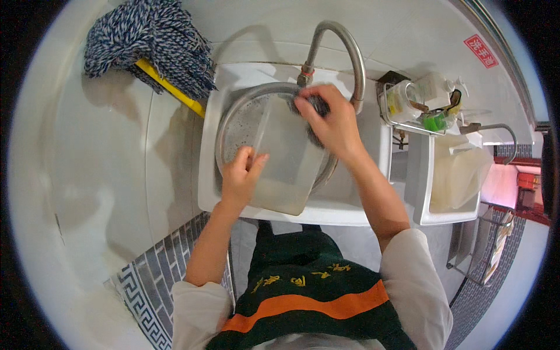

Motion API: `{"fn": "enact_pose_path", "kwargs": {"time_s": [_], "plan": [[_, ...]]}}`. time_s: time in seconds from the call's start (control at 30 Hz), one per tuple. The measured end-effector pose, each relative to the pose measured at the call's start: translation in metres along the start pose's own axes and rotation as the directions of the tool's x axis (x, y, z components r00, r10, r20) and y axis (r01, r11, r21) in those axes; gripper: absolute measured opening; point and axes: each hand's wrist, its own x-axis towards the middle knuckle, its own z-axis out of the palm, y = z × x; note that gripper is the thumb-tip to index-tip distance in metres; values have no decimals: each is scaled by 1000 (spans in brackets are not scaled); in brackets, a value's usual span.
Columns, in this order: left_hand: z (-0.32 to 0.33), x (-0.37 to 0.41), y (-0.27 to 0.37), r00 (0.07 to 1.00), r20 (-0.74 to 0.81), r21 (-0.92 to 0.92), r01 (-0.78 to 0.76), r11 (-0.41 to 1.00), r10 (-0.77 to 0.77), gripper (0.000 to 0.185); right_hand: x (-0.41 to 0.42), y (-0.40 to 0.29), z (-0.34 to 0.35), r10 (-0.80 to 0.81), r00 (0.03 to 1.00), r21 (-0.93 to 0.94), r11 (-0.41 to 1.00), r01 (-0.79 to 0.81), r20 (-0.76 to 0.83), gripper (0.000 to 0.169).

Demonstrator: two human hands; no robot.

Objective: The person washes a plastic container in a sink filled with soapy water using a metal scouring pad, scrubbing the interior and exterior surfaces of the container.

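My left hand [241, 175] grips the near left edge of a translucent plastic container [286, 162], which is tilted over a round metal basin [224, 131]. Sudsy water shows in the basin, and the basin sits in a white sink [208, 175]. My right hand [330, 118] holds a dark scrubber [318, 106], perhaps a scouring pad, at the container's far right side; the hand is slightly blurred and covers part of it. Just behind the right hand rises a curved metal faucet [359, 61].
A blue and white mop head [148, 48] with a yellow bar [175, 89] leans at the upper left. At right, a wire rack [415, 127] holds bottles above a second white sink [424, 188] containing pale plastic containers [459, 175]. A second faucet [503, 127] stands there.
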Motion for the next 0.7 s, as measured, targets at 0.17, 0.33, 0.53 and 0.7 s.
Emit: {"fn": "enact_pose_path", "kwargs": {"time_s": [0.17,0.33,0.53,0.7], "plan": [[38,-18,28,997,-26,-112,76,991,-79,22,-79,1,-31,93,991,-78,992,-100,-96,18],[59,-7,34,970,233,-606,195,771,-62,26,-103,26,-51,414,905,95,909,-405,-101,27],[81,-3,60,951,295,-820,304,484,-98,44,-108,17,-58,280,956,-190,937,-292,-89,59],[94,-15,15,813,574,-573,484,661,-99,55,-98,1,-62,185,978,-393,896,-207,-94,57]]}}
